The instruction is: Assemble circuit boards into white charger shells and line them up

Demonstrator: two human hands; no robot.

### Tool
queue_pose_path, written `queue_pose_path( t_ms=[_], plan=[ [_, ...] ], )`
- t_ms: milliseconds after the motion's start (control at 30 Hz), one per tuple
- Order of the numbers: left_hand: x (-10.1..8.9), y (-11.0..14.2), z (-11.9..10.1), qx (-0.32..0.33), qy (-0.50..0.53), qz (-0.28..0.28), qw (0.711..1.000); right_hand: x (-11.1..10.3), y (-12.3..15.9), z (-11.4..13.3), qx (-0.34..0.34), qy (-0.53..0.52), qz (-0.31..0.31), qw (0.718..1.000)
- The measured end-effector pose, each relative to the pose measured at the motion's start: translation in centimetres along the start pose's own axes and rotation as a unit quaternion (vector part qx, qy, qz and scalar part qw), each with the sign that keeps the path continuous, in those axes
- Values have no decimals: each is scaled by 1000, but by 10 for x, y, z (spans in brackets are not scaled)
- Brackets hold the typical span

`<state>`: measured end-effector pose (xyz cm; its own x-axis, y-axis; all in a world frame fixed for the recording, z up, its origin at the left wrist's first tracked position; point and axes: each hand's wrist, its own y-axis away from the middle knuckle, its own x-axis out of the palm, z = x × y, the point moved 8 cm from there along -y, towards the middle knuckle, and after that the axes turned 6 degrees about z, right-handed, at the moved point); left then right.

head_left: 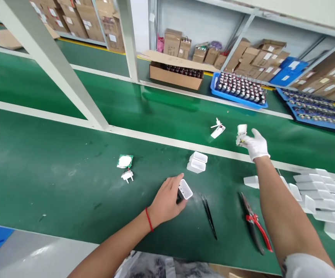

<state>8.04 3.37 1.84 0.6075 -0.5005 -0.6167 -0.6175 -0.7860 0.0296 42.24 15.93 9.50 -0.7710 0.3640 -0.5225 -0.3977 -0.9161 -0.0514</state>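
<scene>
"So, where's our white box (186,189) from the tweezers (209,217)?"

"Just left of them; our left hand (166,199) curls its fingers round the sides, probably to steady it."

"And our right hand (258,147)?"

"Well beyond the tweezers, gloved, arm stretched forward, fingers closed on a white part (241,130). Our pliers (252,222) lie right of the tweezers, likely for easy reach."

white case (186,189), open end up | white piece (242,129), raised over green bench (69,200)
</scene>
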Motion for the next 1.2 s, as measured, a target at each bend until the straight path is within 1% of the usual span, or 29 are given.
queue_pose_path(
  t_ms=[67,133,233,300,400,533,633,733,833,967,1100,1200],
  plan=[
    [-2,0,3,-12,26,1,1000,1,27,7,3,-64,8,998],
    [-3,-1,6,-21,54,1,998,7,59,15,-10,-121,30,992],
    [-3,-1,9,-11,73,13,997,28,113,28,-32,-223,85,971],
    [-4,0,11,6,72,25,997,44,147,32,-28,-270,112,956],
    [-5,4,16,37,83,47,995,63,188,33,-16,-286,127,950],
    [-8,7,22,65,108,69,990,87,225,41,-47,-287,171,941],
    [-9,8,23,85,111,72,988,107,240,47,-71,-277,218,933],
    [-10,8,20,124,121,79,982,126,247,47,-85,-249,264,928],
    [-11,7,20,146,127,76,978,138,248,44,-102,-224,283,927],
    [-11,6,20,155,122,76,977,139,245,42,-132,-202,262,934],
    [-10,5,20,144,107,92,980,137,246,42,-160,-133,254,945],
    [-9,5,20,141,95,100,980,137,247,41,-165,-90,252,949]
  ],
)
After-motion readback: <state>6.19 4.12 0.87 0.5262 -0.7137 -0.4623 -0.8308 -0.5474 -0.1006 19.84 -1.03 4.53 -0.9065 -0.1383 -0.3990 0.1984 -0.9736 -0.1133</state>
